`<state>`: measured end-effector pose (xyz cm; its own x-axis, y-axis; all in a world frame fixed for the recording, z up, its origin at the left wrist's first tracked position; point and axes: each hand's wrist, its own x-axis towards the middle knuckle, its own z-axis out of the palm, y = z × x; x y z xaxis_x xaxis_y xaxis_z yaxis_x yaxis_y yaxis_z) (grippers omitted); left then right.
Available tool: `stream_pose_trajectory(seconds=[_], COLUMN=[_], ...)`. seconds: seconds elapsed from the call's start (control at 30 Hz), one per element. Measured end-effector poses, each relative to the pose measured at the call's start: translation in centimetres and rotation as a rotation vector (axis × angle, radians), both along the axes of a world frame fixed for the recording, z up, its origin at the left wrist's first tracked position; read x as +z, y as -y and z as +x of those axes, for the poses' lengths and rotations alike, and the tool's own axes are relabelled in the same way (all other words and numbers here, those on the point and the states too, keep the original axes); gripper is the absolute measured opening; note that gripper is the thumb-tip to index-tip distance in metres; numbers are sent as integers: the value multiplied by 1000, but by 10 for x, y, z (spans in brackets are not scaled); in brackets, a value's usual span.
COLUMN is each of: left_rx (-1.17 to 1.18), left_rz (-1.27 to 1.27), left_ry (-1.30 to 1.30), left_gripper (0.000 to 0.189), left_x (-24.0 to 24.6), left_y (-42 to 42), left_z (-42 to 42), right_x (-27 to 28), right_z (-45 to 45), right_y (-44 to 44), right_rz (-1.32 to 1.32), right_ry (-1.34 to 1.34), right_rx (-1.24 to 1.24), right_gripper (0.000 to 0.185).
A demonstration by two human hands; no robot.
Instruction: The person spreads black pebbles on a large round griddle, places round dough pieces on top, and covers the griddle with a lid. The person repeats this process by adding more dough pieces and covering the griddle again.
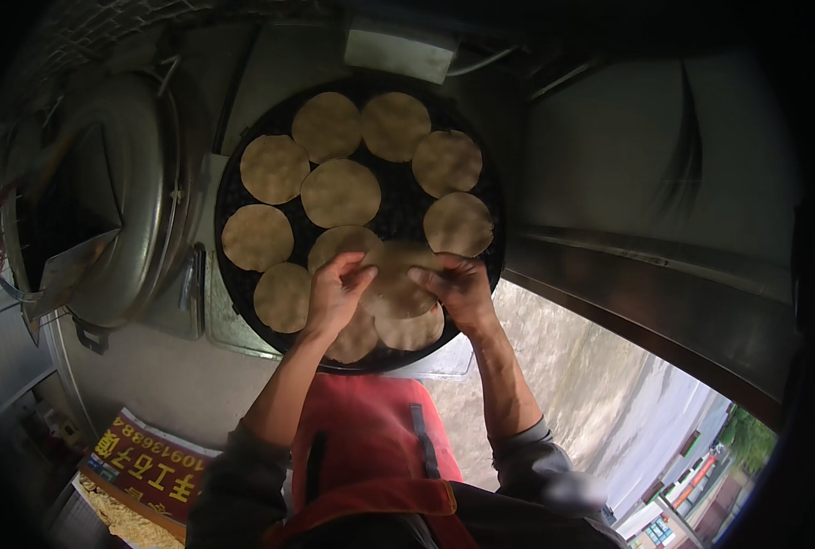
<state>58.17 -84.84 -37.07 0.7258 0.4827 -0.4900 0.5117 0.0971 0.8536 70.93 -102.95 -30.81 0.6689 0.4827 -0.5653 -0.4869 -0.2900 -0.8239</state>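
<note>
My left hand (335, 294) and my right hand (463, 288) are raised over a large round black pan (402, 195). Between them is a thin, flat dough round (402, 291), blurred by motion. My right thumb lies on top of it, with the fingers curled at its right edge. At the left edge, my left thumb and forefinger are pinched close together. Several similar rounds, such as one dough round (341, 193) near the middle, lie on a dark, lumpy bed that looks like pebbles. Another dough round (408, 331) lies partly under the raised one.
Left of the pan stands a big domed metal lid (136, 206), with metal tools (191, 291) beside it. A pale box (400, 53) is behind. A steel ledge (647, 274) runs along the right. A red apron (373, 425) and a red banner with writing (153, 460) are nearer me.
</note>
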Motion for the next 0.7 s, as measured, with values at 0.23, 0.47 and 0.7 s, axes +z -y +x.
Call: stream_pose_trajectory(seconds=[0.23,0.47,0.7], left_rx=[-164,-277,-221], left_rz=[496,457,571], left_ry=[191,175,-28], left_gripper=[26,22,23], left_x=[-12,-28,-22], left_y=[-29,-33,-89], left_z=[11,-38,-91], right_x=[0,-50,-69], right_z=[41,4,-64], right_y=[-24,-32,-75], right_rz=[-145,-441,-214], right_ry=[1234,1041,1005], right_rx=[189,749,569], right_gripper=[25,22,24])
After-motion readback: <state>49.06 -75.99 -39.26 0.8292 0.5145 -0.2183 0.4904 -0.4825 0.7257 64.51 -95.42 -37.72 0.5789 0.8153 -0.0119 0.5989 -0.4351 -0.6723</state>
